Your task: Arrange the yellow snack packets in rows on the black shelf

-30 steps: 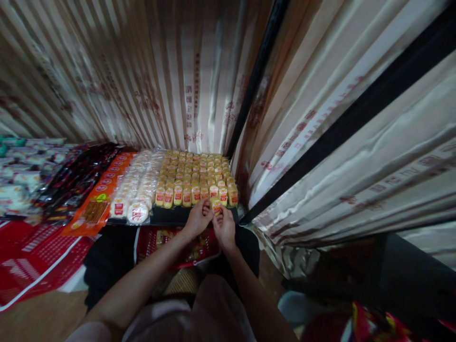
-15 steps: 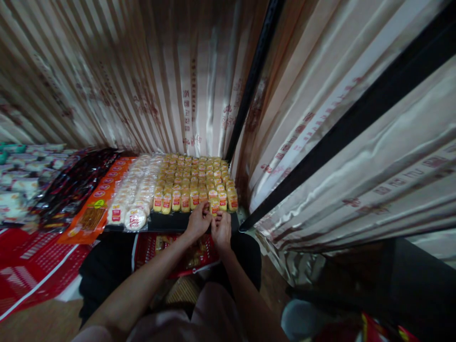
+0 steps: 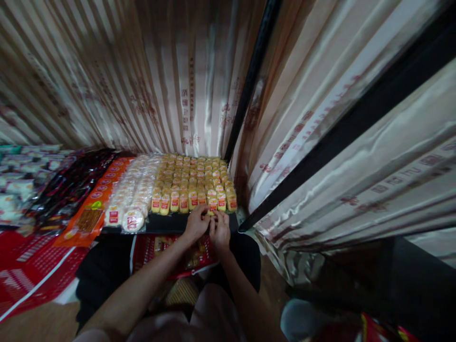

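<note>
Rows of small yellow cakes in clear wrappers with red labels lie packed on a black shelf. At the front row, my left hand and my right hand meet at the near end of one wrapped cake. The fingertips of both hands are pinched together on its wrapper edge. This cake lies a little forward of its neighbours. Exactly how each finger grips is too small and dim to tell.
Left of the cakes lie round white wrapped cakes, an orange packet, dark glossy packets and white packets. A red basket with wrapped pieces sits below my hands. Black poles and curtains enclose the shelf.
The front cake at my fingertips sits slightly farther in, closer to the row. My hands stay at it with little movement, and the view shifts slightly.
</note>
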